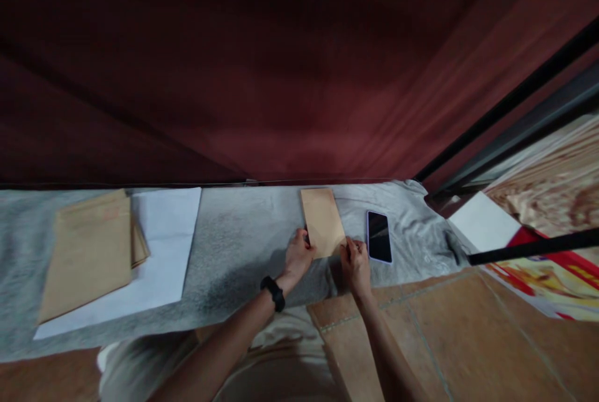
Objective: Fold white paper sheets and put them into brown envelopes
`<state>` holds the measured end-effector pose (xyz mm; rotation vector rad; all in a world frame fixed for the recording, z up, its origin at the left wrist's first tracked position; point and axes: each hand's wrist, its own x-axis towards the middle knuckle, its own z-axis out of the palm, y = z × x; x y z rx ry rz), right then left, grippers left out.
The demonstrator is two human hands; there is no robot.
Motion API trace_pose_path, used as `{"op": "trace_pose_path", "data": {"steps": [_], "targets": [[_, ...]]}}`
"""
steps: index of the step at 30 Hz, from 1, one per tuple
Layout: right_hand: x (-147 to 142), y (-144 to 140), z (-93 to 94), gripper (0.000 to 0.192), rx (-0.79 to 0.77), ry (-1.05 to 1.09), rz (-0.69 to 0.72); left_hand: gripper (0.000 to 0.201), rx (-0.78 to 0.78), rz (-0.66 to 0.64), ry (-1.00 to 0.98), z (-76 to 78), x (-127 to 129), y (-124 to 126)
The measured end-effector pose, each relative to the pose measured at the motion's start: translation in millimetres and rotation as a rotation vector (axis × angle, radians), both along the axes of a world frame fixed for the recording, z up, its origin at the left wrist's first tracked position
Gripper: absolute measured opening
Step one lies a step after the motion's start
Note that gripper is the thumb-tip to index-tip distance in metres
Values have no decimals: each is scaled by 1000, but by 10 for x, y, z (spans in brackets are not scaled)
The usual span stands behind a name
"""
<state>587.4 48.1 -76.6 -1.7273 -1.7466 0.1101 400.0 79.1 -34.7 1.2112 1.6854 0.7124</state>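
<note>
A small brown paper envelope (322, 218) lies on the grey cloth, its near end between my two hands. My left hand (298, 255), with a black band on the wrist, pinches its lower left edge. At the lower right corner, my right hand (355, 263) has its fingers closed on the same envelope. Just right of that hand rests a phone (379, 237) with a dark screen and a pale purple edge.
Larger brown envelopes (91, 252) lie on white paper (171, 246) at the left. Grey cloth (234, 221) covers the long surface, with a dark red panel (299, 90) behind it. A black bar (533, 247) and a colourful box (556, 280) stand at the right.
</note>
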Motion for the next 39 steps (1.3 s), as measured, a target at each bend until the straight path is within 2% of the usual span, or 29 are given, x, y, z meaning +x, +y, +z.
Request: {"op": "trace_pose_path", "data": {"steps": [5,8,11,16,21,27,33,39], "targets": [[2,-2,23,39,-25,0,2,53,116,-48,90,-14,16,-147],[-7,-3,43,39,-39,-2,-5,60,240,-173,193,-45,24,-293],[-15,-8,50,41,-60,-11,-10,56,281,-305,334,-44,20,-380],[-17,-19,39,42,-67,-22,-19,36,206,-385,485,40,7,-336],[-16,-15,29,41,-55,-19,-23,34,200,-474,620,124,23,-318],[-19,-31,25,41,-53,-59,-39,40,346,-616,896,199,110,-428],[-3,-53,-3,43,-39,-95,-33,38,507,-705,1008,108,149,-525],[25,-43,-8,44,-43,-76,-17,34,530,-724,1006,20,147,-524]]}}
